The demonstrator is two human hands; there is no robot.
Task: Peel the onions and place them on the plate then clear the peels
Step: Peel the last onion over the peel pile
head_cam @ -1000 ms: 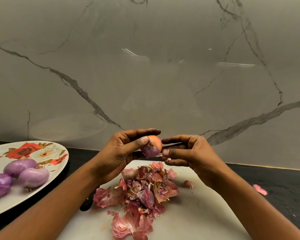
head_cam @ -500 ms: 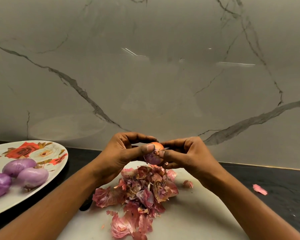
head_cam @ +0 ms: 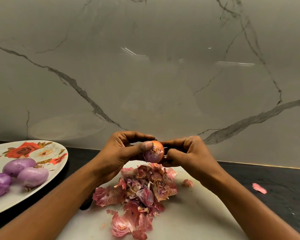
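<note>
While you are holding the onion [head_cam: 153, 153] up in the air between both hands, a heap of peels [head_cam: 142, 186] is lying right beneath it on the white board [head_cam: 189, 219], spreading toward you between your forearms. Your left hand [head_cam: 123, 151] is gripping the onion from the left, its thumb pressing on the upper front and its fingers curling over the far side. Your right hand [head_cam: 189, 153] is curling in from the right, its thumb and fingertips pinching at the onion's right edge, where a thin pale sliver of skin is sticking out.

A small scrap [head_cam: 187, 183] is lying on the board just beside the heap, under your right wrist. A pink flake [head_cam: 259, 188] is sitting well apart on the dark counter [head_cam: 284, 196] to the right. Something dark [head_cam: 86, 204] is poking out from under your left forearm at the board's edge; what it is cannot be told. To your left, the flowered plate [head_cam: 16, 196] is carrying three peeled onions [head_cam: 33, 176], purple and touching one another. The grey veined wall [head_cam: 145, 84] is rising behind everything.

The onion is sitting with its orange, dry-skinned half upward and its bare purple half downward. A ragged tuft is facing you, so its long axis seems to be running roughly from you toward the wall, though your fingers are hiding the far end.
</note>
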